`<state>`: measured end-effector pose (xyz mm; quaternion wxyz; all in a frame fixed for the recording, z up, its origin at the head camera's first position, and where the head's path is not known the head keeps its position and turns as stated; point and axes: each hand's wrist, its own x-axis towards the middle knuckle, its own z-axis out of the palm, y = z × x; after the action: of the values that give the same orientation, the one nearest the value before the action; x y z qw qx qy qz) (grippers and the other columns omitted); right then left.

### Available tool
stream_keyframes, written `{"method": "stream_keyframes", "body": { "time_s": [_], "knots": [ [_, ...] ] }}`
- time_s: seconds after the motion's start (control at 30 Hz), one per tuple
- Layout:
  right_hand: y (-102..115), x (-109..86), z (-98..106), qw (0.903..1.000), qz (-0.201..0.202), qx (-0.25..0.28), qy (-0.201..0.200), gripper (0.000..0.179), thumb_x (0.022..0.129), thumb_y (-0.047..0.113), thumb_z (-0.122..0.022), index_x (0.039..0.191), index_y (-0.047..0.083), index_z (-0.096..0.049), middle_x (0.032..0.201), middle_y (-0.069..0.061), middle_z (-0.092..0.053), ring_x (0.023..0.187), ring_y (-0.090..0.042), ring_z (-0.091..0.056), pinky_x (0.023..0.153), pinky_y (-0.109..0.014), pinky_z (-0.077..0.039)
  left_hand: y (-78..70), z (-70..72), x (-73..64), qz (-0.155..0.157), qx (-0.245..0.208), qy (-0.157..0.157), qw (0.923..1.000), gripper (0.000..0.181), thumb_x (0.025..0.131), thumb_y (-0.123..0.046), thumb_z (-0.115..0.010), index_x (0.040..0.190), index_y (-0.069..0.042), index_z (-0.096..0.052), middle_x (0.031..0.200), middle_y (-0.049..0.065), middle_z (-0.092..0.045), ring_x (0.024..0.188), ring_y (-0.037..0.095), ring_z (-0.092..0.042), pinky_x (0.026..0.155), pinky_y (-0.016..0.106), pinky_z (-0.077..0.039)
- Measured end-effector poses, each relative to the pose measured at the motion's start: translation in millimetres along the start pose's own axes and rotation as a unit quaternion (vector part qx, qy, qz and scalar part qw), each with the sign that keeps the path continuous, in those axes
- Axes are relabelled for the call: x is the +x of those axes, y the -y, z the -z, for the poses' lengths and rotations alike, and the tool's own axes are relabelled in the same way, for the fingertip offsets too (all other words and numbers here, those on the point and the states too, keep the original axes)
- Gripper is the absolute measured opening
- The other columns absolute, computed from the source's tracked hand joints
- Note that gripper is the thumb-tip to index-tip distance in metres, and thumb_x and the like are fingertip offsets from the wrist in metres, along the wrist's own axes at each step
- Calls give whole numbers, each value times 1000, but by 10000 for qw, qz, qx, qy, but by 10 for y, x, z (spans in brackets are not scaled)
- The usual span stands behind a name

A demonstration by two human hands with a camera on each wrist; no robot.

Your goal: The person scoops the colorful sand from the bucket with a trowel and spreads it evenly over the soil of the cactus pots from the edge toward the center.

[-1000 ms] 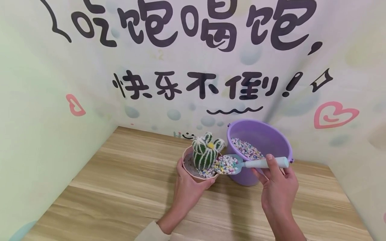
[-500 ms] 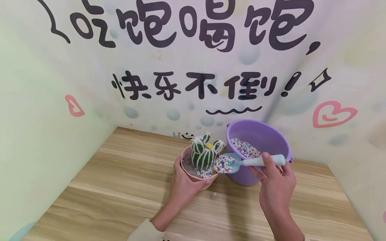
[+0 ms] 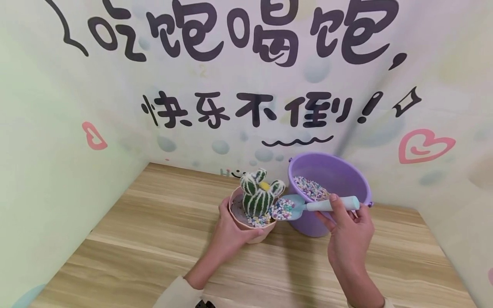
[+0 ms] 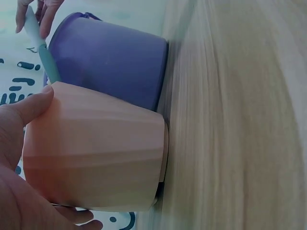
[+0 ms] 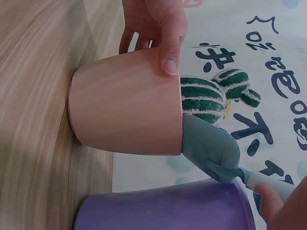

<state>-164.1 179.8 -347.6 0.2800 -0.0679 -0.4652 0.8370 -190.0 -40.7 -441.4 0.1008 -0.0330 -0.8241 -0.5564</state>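
My left hand (image 3: 231, 231) grips the near left side of a pink flowerpot (image 4: 96, 148), thumb at the rim. In it stands a green-and-white striped knitted cactus (image 3: 258, 199) with a yellow flower, and colourful pebbles (image 3: 259, 220) cover part of the grey fill at its front right. My right hand (image 3: 350, 239) pinches the pale handle of a light-blue trowel (image 5: 211, 143). The trowel's blade bears more pebbles, and its tip lies at the pot's right rim. Behind the trowel a purple bucket (image 3: 346, 175) holds many pebbles.
Pot and bucket stand close together on a wood-grain table (image 3: 154, 222). Right behind them rises a white wall sheet (image 3: 215, 81) with black lettering. A pale green side wall (image 3: 46, 162) borders the table at left.
Pebbles on the trowel blade have become fewer. The trowel and right hand have shifted slightly left; the left hand, pot and cactus also sit a little further left in the head view.
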Motion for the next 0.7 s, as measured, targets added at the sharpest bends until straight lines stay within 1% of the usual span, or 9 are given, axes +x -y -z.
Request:
{"method": "stream_keyframes", "body": {
  "time_s": [0.07, 0.17, 0.33, 0.43, 0.5, 0.6, 0.7],
  "knots": [
    [-8, -7, -6, 10000, 34, -42, -5, 31, 76, 3, -72, 95, -8, -50, 89, -18, -60, 78, -27, -64, 64, -47, -50, 8, 28, 17, -63, 49, 67, 9999, 121, 48, -47, -86, 140, -14, -15, 136, 12, -35, 119, 25, -38, 96, 43, -33],
    [-18, -17, -10, 10000, 60, -62, 1, 30, 75, 3, -72, 93, -8, -50, 90, -19, -59, 76, -27, -64, 64, -48, -50, 19, 71, 35, -54, 92, 198, 9997, 121, 48, -48, -86, 140, -14, -15, 136, 12, -35, 119, 24, -38, 95, 42, -34],
    [-29, -28, -14, 9999, 76, -97, 26, 36, 75, 3, -72, 98, -11, -47, 91, -20, -58, 77, -27, -64, 65, -49, -49, 33, 134, 62, -56, 139, 422, 9990, 120, 49, -49, -85, 140, -16, -15, 136, 12, -35, 119, 23, -37, 95, 41, -35],
    [-30, -34, -26, 9998, 128, -128, 57, 37, 75, 3, -72, 99, -11, -47, 90, -19, -57, 75, -27, -64, 64, -49, -49, 38, 164, 82, -70, 145, 523, 9985, 119, 49, -49, -85, 140, -16, -16, 136, 11, -35, 119, 22, -38, 95, 41, -35],
    [-27, -36, -37, 9996, 189, -176, 97, 34, 75, 4, -72, 98, -9, -50, 88, -19, -57, 74, -27, -64, 64, -49, -49, 39, 184, 94, -56, 154, 592, 9981, 119, 49, -49, -85, 140, -16, -16, 136, 11, -35, 119, 22, -38, 94, 40, -35],
    [-23, -32, -49, 9995, 243, -72, 197, 33, 75, 2, -71, 98, -9, -50, 87, -19, -56, 71, -26, -64, 64, -49, -49, 43, 214, 115, -65, 163, 706, 9974, 120, 50, -50, -84, 141, -15, -15, 137, 11, -34, 119, 23, -38, 94, 41, -35],
    [-17, -23, -66, 9992, 289, 42, 274, 32, 75, 0, -71, 98, -10, -50, 86, -19, -55, 69, -26, -63, 64, -50, -48, 58, 241, 143, -89, 78, 834, 9964, 120, 50, -50, -84, 141, -15, -15, 137, 11, -34, 118, 24, -39, 94, 41, -35]
  ]
}}
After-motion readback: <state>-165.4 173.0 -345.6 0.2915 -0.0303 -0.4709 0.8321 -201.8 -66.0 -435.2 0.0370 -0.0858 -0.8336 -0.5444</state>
